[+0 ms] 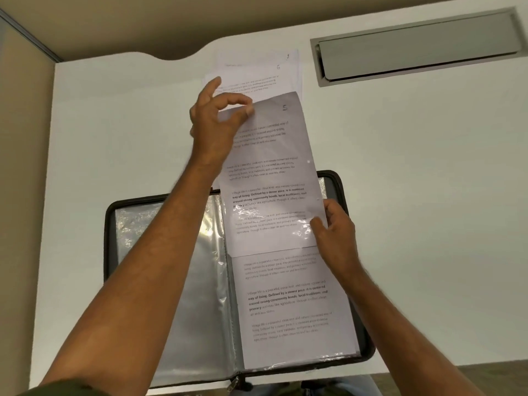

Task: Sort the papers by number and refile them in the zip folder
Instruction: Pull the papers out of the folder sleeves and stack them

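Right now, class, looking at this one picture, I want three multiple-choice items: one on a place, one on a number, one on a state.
1. Where does the loose stack of papers lie?
A. On the desk beyond the zip folder
B. Inside the folder's left sleeve
C. On the floor

2. What number is handwritten on the sheet being held?
A. 2
B. 5
C. 9

3. What state is the zip folder in?
A. Zipped shut
B. Standing on edge
C. Lying open flat

Key:
1 A, the stack rests past the folder's far edge.
2 B, a 5 shows near its top corner.
3 C, both halves lie spread, with clear sleeves showing.
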Demonstrator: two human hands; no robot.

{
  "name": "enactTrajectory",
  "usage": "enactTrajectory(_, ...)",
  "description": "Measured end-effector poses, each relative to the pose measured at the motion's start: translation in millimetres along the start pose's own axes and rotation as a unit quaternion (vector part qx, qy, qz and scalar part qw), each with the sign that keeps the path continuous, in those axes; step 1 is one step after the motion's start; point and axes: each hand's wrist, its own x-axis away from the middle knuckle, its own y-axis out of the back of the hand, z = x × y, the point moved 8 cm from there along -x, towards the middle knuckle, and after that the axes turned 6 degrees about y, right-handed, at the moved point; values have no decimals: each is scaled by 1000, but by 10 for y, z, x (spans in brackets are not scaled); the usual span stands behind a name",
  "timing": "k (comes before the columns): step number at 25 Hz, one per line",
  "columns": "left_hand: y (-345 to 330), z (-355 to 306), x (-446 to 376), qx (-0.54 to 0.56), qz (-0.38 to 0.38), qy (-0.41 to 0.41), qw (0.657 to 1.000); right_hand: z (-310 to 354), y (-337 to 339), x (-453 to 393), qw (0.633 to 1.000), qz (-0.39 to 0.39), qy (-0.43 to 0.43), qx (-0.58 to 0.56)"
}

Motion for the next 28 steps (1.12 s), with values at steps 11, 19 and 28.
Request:
enactTrajectory(11,262,1198,587,-146,94,144,974,15,-4,21,1000,-16,-3,-7)
enactTrajectory(19,171,1044,-207,-13,27,119,992,60,44,18,999,-35,14,-35)
enactTrajectory(28,130,973,-560,-238,-53,115,963,46,39,-4,999,-23,25,-29)
